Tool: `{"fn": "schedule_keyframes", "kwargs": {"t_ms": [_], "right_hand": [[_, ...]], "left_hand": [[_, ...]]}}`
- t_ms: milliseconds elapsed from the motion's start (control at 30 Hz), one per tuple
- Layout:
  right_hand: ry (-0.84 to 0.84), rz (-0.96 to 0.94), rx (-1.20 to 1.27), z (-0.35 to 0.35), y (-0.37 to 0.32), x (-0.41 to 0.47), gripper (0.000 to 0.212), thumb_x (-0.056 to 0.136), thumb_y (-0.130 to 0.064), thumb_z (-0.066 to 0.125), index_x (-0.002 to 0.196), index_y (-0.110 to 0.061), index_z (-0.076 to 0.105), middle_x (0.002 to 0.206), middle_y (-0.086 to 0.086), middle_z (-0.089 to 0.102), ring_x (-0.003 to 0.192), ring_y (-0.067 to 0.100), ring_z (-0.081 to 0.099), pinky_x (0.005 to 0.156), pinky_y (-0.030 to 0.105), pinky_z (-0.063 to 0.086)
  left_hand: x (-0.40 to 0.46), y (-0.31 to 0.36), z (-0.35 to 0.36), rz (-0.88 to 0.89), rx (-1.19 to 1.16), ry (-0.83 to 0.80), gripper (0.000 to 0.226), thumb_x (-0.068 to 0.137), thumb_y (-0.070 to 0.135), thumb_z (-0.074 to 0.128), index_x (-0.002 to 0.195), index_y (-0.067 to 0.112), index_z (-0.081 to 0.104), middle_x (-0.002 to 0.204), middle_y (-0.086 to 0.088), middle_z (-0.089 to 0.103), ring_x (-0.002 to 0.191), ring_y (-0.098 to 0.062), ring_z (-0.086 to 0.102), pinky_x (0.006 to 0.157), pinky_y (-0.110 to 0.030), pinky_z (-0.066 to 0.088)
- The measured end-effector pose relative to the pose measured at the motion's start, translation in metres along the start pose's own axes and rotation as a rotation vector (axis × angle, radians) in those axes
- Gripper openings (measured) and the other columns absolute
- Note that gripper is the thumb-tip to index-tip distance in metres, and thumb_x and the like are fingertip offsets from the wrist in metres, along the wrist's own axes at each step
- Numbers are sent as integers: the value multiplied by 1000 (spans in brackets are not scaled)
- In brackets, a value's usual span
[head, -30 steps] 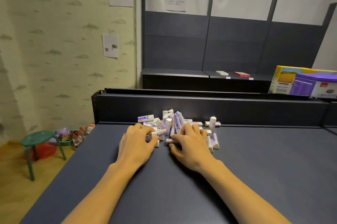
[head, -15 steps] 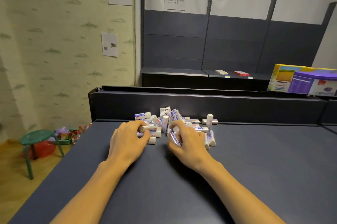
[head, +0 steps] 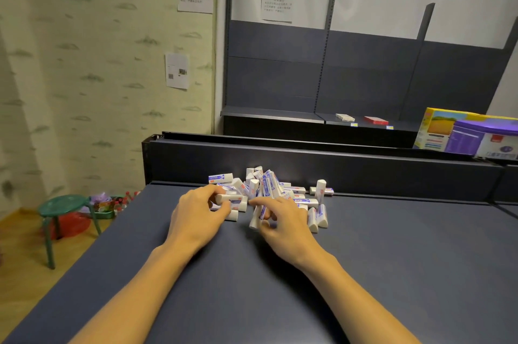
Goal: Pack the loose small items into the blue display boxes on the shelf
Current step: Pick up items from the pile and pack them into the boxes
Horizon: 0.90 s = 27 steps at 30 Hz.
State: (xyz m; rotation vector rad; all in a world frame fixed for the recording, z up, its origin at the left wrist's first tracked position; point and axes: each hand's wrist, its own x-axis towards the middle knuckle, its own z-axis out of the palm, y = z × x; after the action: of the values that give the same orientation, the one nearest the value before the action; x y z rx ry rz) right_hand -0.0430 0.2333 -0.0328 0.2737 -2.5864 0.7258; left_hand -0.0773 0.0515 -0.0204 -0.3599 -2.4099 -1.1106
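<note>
erasers [head: 269, 192] | labels unreadable | left hand [head: 196, 214] grips one | right hand [head: 283, 220] pinches one

Dark blue shelf [head: 392, 273] bearing a heap of small white erasers [head: 269, 192] against its raised far edge, toward the far left corner; both forearms rest on it

A heap of small white items [head: 269, 192] with blue-and-red printed sleeves lies jumbled on the dark shelf top [head: 392, 259], close against its raised back rail. Most lie flat or lean on each other at odd angles, while one [head: 321, 188] stands upright at the right edge of the heap. Two more [head: 318, 217] lie side by side at the near right, their rounded ends toward the camera.
</note>
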Motion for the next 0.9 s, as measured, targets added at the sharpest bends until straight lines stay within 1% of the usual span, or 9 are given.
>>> {"fn": "schedule_keyframes", "kwargs": {"t_ms": [133,200,267,400,533,633,733,800,900], "right_hand": [[28,-20,-17,0,-2,1,34,85,-17,66,107,-43,63,79,-25,43,91,7,43,86,38,37],[68,-24,-21,-2,-3,0,27,83,-28,71,104,-44,65,88,-17,45,94,11,44,86,37,37],[100,-21,-16,-5,-4,-1,25,82,-29,72,104,-39,68,98,-8,46,98,15,44,88,35,37],[124,-22,-17,-12,-9,-11,23,80,-21,74,103,-24,71,101,-2,58,98,20,51,87,35,41],[149,-7,-47,-22,-11,-31,22,78,-22,77,100,-24,71,97,-7,59,92,15,51,84,20,37],[214,27,-80,-36,-9,-47,24,76,-22,79,98,-25,70,94,-16,56,88,9,46,81,23,37],[212,85,-146,-53,-4,-65,23,79,-25,77,100,-26,70,85,-24,44,86,8,42,76,22,33],[209,102,-174,-63,0,-76,22,79,-27,75,101,-27,69,84,-19,46,86,9,42,75,24,35],[177,123,-198,-78,4,-88,24,81,-30,73,105,-28,68,92,-8,56,90,12,46,79,29,42]], "left_hand": [[-7,8,-3,-105,-201,-49,9,80,21,72,88,24,71,80,9,70,78,-10,65,68,-16,48],[-8,8,-7,-165,-290,-85,11,79,21,74,90,25,72,83,9,71,82,-9,66,74,-19,50],[-9,6,-15,-215,-367,-110,15,78,21,76,92,23,73,86,8,72,85,-10,67,80,-26,53],[-12,7,-25,-267,-486,-148,17,78,18,77,93,18,70,85,3,72,75,-6,66,64,-18,48],[-17,15,-21,-302,-626,-228,8,80,6,72,84,11,67,72,-2,68,57,-6,57,54,-18,42],[-20,24,-12,-303,-655,-317,7,78,1,70,83,5,67,73,-10,64,60,-14,51,52,-22,41],[-25,37,-3,-271,-644,-389,10,78,1,68,87,1,67,73,-10,65,61,-15,50,55,-24,42],[-30,47,2,-248,-652,-416,9,79,4,67,87,1,66,73,-11,66,62,-16,50,55,-26,42],[-34,64,5,-189,-619,-439,6,81,9,65,84,4,64,75,-11,69,67,-18,52,60,-30,46]]}}
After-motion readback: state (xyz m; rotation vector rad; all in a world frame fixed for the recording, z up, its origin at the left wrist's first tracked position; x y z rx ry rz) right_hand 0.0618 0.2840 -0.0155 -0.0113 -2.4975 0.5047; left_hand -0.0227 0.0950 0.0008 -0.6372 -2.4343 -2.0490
